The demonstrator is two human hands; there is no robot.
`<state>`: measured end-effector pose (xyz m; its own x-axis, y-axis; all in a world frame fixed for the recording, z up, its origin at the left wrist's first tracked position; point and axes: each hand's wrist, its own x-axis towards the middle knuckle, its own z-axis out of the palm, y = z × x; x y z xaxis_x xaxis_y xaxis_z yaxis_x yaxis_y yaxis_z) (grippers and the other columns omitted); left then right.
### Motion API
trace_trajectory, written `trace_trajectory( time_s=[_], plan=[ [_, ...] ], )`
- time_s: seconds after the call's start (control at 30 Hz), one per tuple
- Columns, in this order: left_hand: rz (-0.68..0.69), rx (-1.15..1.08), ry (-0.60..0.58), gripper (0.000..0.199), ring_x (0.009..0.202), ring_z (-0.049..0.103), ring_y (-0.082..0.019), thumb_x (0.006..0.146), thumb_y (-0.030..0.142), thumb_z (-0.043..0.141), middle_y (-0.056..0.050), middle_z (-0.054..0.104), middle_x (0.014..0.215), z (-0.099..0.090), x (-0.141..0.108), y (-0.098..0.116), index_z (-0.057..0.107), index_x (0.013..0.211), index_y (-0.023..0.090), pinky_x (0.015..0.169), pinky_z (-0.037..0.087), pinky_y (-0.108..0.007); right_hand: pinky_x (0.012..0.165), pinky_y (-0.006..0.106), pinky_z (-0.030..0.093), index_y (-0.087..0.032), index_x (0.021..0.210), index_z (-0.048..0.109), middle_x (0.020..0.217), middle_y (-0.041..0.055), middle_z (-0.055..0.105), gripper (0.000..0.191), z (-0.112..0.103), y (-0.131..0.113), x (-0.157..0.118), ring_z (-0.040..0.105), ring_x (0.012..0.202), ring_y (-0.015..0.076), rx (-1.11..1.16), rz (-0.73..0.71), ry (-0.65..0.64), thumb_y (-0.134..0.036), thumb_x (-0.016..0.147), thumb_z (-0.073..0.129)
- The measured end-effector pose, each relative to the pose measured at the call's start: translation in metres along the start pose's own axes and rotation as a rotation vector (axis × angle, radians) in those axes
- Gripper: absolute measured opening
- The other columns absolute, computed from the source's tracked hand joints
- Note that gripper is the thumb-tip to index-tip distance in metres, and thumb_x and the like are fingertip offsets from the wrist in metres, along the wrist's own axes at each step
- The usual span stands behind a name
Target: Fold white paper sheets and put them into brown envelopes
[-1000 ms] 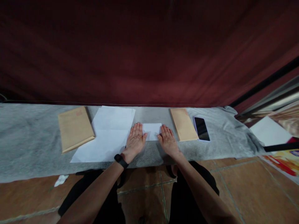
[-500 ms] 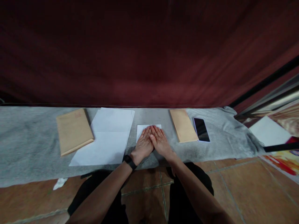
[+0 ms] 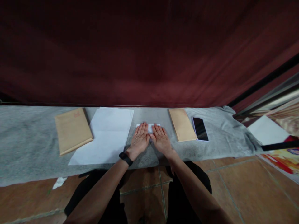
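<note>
Flat on the grey cloth lies a small white folded paper [image 3: 150, 128], mostly covered by my two hands. My left hand [image 3: 139, 137] presses palm down on its left part, fingers stretched forward. Over its right part my right hand [image 3: 160, 138] lies flat as well, the thumbs close together at the middle. To the left is a stack of large white paper sheets [image 3: 109, 133] with a crease across it. On the right rests a narrow stack of brown envelopes [image 3: 183, 125].
A larger brown envelope packet [image 3: 73, 130] overlaps the sheets at the left. A phone [image 3: 200, 129] lies right of the narrow envelopes. The grey cloth [image 3: 30, 140] covers the long surface, with a dark red panel [image 3: 144, 62] behind it and a tiled floor [image 3: 252, 189] below.
My hands have slid apart on the small paper, the left moving left and the right slightly right. More of the paper's middle now shows between them.
</note>
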<state>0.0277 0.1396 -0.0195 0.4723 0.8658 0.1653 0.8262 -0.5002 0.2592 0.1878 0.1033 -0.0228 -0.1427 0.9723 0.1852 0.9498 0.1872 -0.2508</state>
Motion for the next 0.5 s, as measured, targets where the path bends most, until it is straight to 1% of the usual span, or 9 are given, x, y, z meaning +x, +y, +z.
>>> trace_trajectory(
  time_s=[0.1,0.17,0.33,0.5],
  plan=[
    [-0.042,0.011,0.014,0.06,0.155,0.02,-0.024,0.101,0.026,0.027,-0.017,0.03,0.164,-0.002,-0.002,-0.004,0.032,0.156,0.003,0.127,0.016,-0.045,0.123,0.047,0.026,-0.012,0.157,0.035,0.162,0.0127,0.034,0.057,0.0,0.005,-0.003,0.031,0.152,0.0262,-0.036,0.0,0.037,-0.04,0.107,0.035],
    [-0.08,0.026,0.015,0.061,0.155,0.02,-0.026,0.1,0.027,0.029,-0.019,0.029,0.164,-0.003,-0.004,-0.007,0.032,0.155,0.001,0.127,0.016,-0.047,0.123,0.047,0.027,-0.011,0.157,0.034,0.162,0.0133,0.035,0.058,-0.001,0.008,-0.005,0.033,0.151,0.0267,-0.052,0.011,0.048,-0.04,0.107,0.036],
    [-0.158,0.047,0.033,0.063,0.155,0.02,-0.031,0.099,0.028,0.032,-0.024,0.026,0.164,-0.004,-0.009,-0.012,0.032,0.153,-0.004,0.126,0.018,-0.049,0.122,0.047,0.027,-0.009,0.157,0.033,0.162,0.0145,0.035,0.059,0.0,0.015,-0.007,0.034,0.15,0.0281,-0.075,0.054,0.051,-0.04,0.107,0.034],
    [-0.19,0.033,0.048,0.062,0.154,0.022,-0.034,0.099,0.026,0.034,-0.026,0.028,0.162,-0.004,-0.014,-0.011,0.033,0.152,-0.006,0.125,0.021,-0.05,0.122,0.047,0.027,-0.008,0.157,0.032,0.162,0.0155,0.035,0.059,-0.001,0.023,-0.01,0.033,0.151,0.0282,-0.068,0.065,0.043,-0.039,0.107,0.032]
  ],
)
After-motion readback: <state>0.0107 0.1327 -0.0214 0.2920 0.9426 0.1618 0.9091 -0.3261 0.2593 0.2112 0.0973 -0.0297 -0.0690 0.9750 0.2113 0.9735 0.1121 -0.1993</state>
